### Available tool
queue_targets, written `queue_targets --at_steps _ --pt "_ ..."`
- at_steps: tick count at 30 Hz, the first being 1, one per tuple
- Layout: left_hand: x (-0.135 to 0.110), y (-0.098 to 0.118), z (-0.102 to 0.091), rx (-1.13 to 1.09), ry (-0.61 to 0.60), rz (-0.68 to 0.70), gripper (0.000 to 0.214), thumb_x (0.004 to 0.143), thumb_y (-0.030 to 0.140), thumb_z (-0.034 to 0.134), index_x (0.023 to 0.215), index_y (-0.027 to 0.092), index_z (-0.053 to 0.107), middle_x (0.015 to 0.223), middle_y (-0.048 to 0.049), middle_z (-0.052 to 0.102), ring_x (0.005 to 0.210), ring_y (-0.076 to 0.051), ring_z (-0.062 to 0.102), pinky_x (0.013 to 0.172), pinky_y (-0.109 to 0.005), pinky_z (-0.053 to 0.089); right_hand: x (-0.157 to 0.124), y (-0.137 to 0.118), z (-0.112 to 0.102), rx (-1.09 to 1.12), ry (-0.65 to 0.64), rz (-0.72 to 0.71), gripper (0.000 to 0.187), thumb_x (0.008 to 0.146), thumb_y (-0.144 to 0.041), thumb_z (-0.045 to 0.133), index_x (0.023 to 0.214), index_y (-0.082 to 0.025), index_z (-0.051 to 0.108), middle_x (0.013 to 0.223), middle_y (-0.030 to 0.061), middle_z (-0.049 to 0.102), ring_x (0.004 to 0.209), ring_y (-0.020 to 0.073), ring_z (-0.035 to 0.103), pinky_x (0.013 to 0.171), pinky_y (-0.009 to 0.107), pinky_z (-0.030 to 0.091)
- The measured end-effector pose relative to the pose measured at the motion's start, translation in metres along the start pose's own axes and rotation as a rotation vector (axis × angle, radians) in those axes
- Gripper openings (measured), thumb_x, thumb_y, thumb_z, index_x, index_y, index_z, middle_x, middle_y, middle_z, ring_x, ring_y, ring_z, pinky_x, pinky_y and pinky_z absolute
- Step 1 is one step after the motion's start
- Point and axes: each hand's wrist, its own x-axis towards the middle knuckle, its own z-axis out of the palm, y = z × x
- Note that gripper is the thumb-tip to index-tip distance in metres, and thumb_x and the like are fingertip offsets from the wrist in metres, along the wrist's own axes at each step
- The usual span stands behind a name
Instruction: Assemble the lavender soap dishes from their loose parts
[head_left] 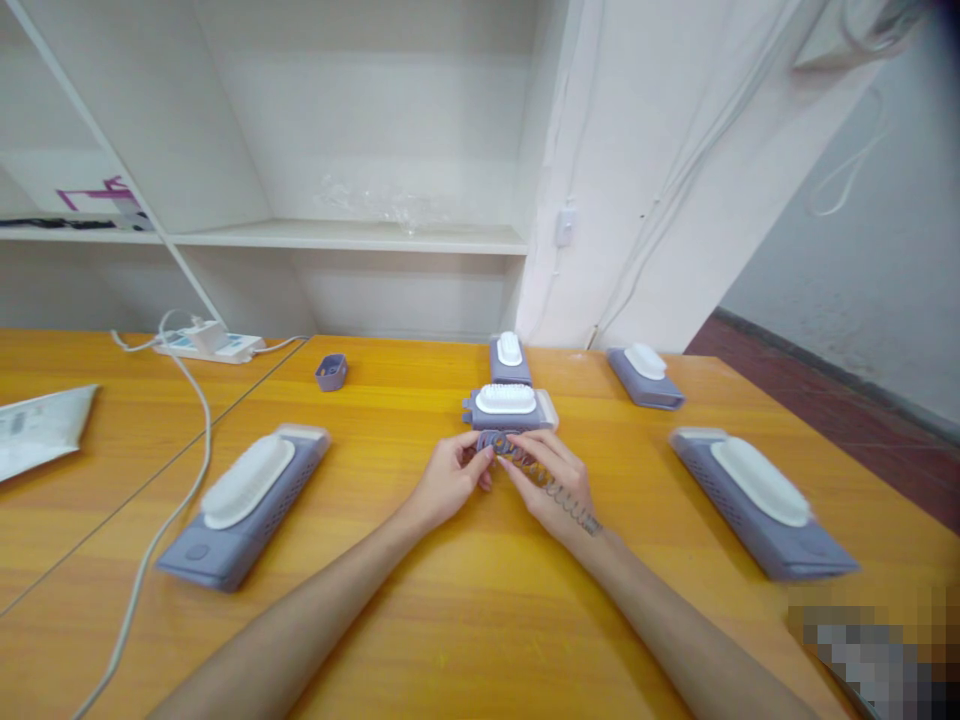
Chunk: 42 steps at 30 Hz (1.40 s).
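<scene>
Between my hands, above the table, is a small purple-grey plastic piece (493,439) with a ring-shaped opening. A long metal coil spring (576,510) runs from it across my right hand toward the wrist. My left hand (452,477) pinches the plastic piece between thumb and fingers. My right hand (553,478) is closed around the end of the spring beside that piece; its exact contact is partly hidden. Just beyond my fingers lies a purple-grey device with a white bristled pad (506,400), a tab protruding at its left end.
Similar padded devices lie at left (244,510), right (761,500), back right (646,377) and back centre (511,360). A small purple-grey cap (331,372) stands at back left. A white cable (206,420) runs from a power strip (217,345). A white packet (45,430) lies far left.
</scene>
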Motion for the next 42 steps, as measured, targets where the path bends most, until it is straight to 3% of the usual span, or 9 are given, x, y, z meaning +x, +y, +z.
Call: queue_targets --at_steps 15,30,42 --pt "-0.002 0.0095 -0.0008 -0.054 -0.064 -0.028 0.03 0.079 0.038 0.06 0.087 0.01 0.059 0.063 -0.002 0.058 0.054 -0.011 0.054 0.056 -0.024 0.046 0.0003 0.0035 0.001 0.022 0.013 0.047 0.024 0.079 -0.02 0.064 0.103 -0.024 0.065 0.097 0.0045 0.064 0.088 0.017 0.062 0.08 0.029 0.05" --pt "-0.0017 0.0013 -0.0005 0.075 0.002 0.005 0.02 0.083 0.032 0.054 0.08 0.012 0.059 0.062 0.0 0.056 0.054 -0.01 0.052 0.055 -0.022 0.044 0.0007 0.0041 0.0023 0.09 -0.02 0.101 0.023 0.077 -0.022 0.067 0.1 -0.024 0.066 0.093 0.0028 0.065 0.082 0.0152 0.063 0.075 0.027 0.051" --pt "-0.0042 0.0079 0.0001 0.025 -0.015 0.007 0.027 0.083 0.039 0.054 0.08 0.013 0.058 0.06 -0.0005 0.057 0.053 -0.011 0.055 0.056 -0.023 0.046 0.006 0.0015 -0.0008 0.067 -0.009 0.259 0.019 0.075 -0.028 0.067 0.093 -0.022 0.069 0.089 0.0039 0.069 0.08 0.0171 0.064 0.075 0.03 0.052"
